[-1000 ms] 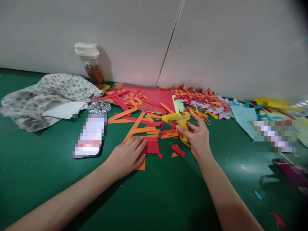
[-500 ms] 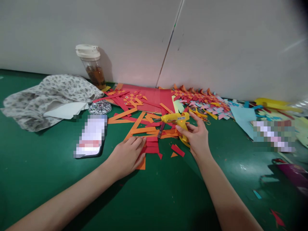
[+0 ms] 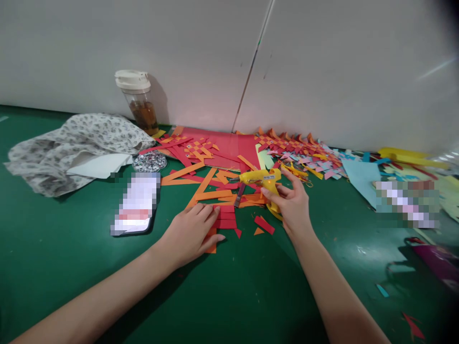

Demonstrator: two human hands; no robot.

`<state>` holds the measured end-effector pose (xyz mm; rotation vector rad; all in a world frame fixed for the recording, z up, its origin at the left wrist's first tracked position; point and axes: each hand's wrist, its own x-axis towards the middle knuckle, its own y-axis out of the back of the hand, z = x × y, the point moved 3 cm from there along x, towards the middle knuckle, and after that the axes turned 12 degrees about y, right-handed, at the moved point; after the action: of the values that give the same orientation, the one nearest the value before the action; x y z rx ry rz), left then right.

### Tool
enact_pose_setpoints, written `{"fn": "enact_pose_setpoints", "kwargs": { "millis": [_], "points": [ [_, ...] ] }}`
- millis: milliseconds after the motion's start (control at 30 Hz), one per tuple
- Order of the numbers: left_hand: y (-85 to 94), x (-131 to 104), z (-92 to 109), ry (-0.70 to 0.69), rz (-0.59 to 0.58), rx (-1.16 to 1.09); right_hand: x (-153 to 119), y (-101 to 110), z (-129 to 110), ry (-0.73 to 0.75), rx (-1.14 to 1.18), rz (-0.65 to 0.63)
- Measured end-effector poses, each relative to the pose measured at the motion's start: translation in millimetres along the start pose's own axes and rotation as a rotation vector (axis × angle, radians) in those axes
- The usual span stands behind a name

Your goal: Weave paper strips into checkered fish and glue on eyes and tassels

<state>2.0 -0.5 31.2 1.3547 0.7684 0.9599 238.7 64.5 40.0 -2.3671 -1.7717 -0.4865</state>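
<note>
My left hand (image 3: 195,234) lies on red paper strips (image 3: 226,218), fingers stretched together over their left end and thumb spread apart. Part of an orange paper strip (image 3: 212,246) shows beneath this hand; the rest is covered. With thumb and fingers around its handle, my right hand (image 3: 293,203) holds a yellow hot glue gun (image 3: 260,177). The nozzle points left, above loose orange strips (image 3: 215,195) and a dark, narrow piece (image 3: 240,195). A small red scrap (image 3: 264,224) lies between the hands.
A phone (image 3: 136,203) lies at left, near a patterned cloth (image 3: 103,129). Behind it a lidded cup (image 3: 141,107) stands by the wall. Woven paper fish (image 3: 199,146) rest on red sheets at the back. Paper scraps and a blue sheet (image 3: 362,179) spread rightward on the green table (image 3: 244,296).
My left thumb has swung out to the right, away from the fingers. The glue gun stays nearly where it was in my right hand. The view has shifted very slightly.
</note>
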Motion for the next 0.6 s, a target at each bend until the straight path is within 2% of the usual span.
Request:
{"fn": "enact_pose_setpoints", "kwargs": {
  "millis": [367,467,567,600],
  "points": [
    [3.6,1.8,11.7,0.045,0.019,-0.014,-0.5,-0.6,-0.6,-0.001,0.02,0.002],
    [10.7,1.2,2.3,0.068,-0.013,-0.123,-1.3,-1.4,-2.4,0.002,0.026,-0.005],
    [20.5,0.4,-15.9,0.119,-0.055,-0.323,-1.6,-1.3,-5.1,0.039,0.026,0.012],
    [24.1,0.4,-22.6,0.129,-0.033,-0.382,-1.4,-0.9,-5.8,0.061,0.016,0.02]
  ]
}}
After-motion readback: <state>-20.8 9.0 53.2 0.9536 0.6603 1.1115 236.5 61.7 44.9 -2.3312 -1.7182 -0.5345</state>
